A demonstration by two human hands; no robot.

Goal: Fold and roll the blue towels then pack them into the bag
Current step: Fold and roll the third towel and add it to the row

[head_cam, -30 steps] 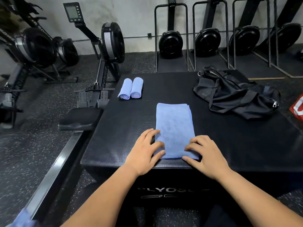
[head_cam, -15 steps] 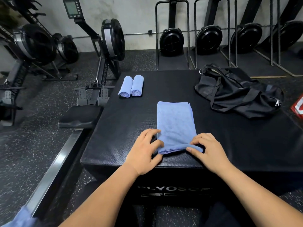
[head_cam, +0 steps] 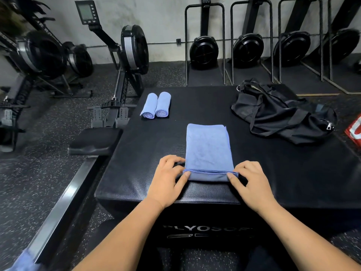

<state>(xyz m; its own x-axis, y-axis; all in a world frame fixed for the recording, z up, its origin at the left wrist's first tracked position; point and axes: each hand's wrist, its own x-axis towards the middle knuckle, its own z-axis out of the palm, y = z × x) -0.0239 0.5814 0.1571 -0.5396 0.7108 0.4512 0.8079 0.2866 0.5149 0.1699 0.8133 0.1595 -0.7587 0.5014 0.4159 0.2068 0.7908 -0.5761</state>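
I count three towels on the surface: two rolled towels touching, far left; one folded towel, its near edge pinched by my left hand and right hand. One bag, far right.

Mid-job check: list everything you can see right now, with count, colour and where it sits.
towel: 1, blue, folded flat, near middle of the box, near end just rolled up
rolls: 2, blue, side by side, far left of the box top
bag: 1, black, slumped, far right of the box top
box: 1, black, in front of the person
floor rowers: at least 2, black and grey, on the floor at left
upright rowers: 4, black, along the back wall
red item: 1, red and white, right edge, cut off
blue item: 1, blurred, bottom left corner
left hand: 1, grip on the towel's rolled end, left side
right hand: 1, grip on the same end, right side
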